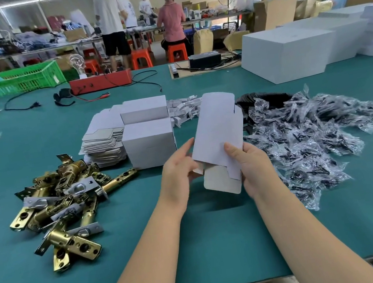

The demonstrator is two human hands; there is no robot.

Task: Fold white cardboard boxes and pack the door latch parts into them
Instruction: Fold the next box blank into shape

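Head view: one flat box blank (217, 126) held above the green table (197, 249) at centre, tilted toward 1 o'clock, bottom flap hanging open. Left hand (181, 174) at the blank's 8 o'clock corner, index finger straight along the edge, other fingers curled against the lower flaps. Right hand (250, 165) at its 4 o'clock edge, thumb pressed on the white face, fingers behind out of sight. Two folded white boxes (149, 144) stacked at 11 o'clock of the hands, one stack of flat blanks (104, 139) touching their left side. Pile of brass door latches (61, 202) at 9 o'clock, too tangled to count. Heap of bagged black screws (307, 137) at 3 o'clock, uncountable.
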